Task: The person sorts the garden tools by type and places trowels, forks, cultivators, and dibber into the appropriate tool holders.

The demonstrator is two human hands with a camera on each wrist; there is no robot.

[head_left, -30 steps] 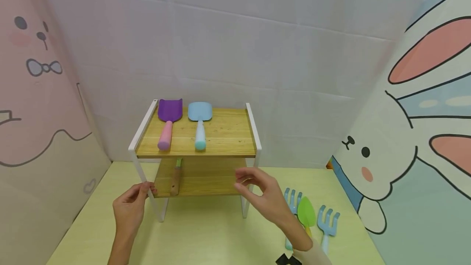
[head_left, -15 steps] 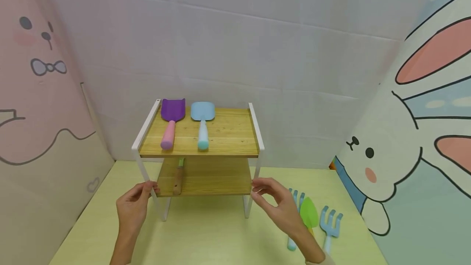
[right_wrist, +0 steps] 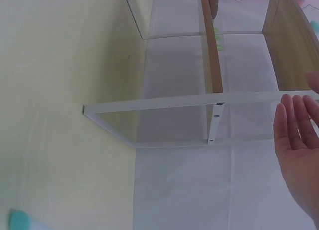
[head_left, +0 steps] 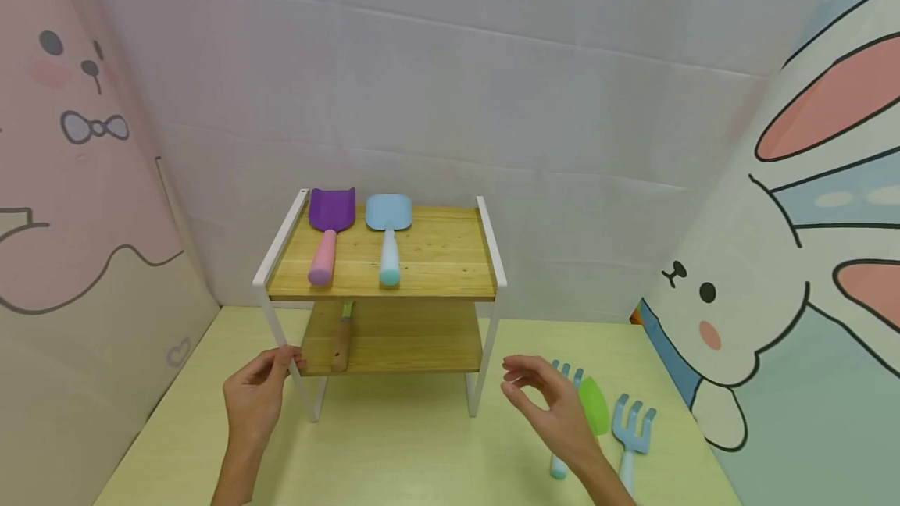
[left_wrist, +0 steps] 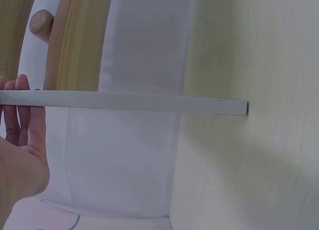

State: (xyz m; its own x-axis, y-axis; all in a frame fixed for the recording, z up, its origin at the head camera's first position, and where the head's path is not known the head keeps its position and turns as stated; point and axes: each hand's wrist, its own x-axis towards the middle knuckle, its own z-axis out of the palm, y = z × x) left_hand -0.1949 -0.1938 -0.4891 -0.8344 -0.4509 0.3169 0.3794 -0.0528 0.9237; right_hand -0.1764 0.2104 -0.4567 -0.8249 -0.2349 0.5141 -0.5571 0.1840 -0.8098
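A two-tier shelf rack [head_left: 436,256] with wooden boards and a white frame stands on the table. My left hand [head_left: 255,393] pinches its front left leg at the lower board; in the left wrist view, fingers show behind that white leg [left_wrist: 149,101]. To the right of the rack my right hand [head_left: 551,408] hovers with loosely curved fingers, holding nothing. On the top board lie a purple toy shovel [head_left: 332,209] with a pink handle and a light blue one [head_left: 389,213]. A wooden-handled tool [head_left: 341,343] rests on the lower board, its far end hidden.
Right of my right hand lies a blue toy hand fork [head_left: 633,428]. A second blue fork [head_left: 558,467] and a green toy trowel [head_left: 594,404] are partly hidden behind that hand. A pale curtain [head_left: 422,100] backs the table, with printed rabbit cloth [head_left: 745,318] on the right.
My right hand first moved right to the rack's front right leg, then farther right and slightly down, away from it. The left hand stays on the left leg.
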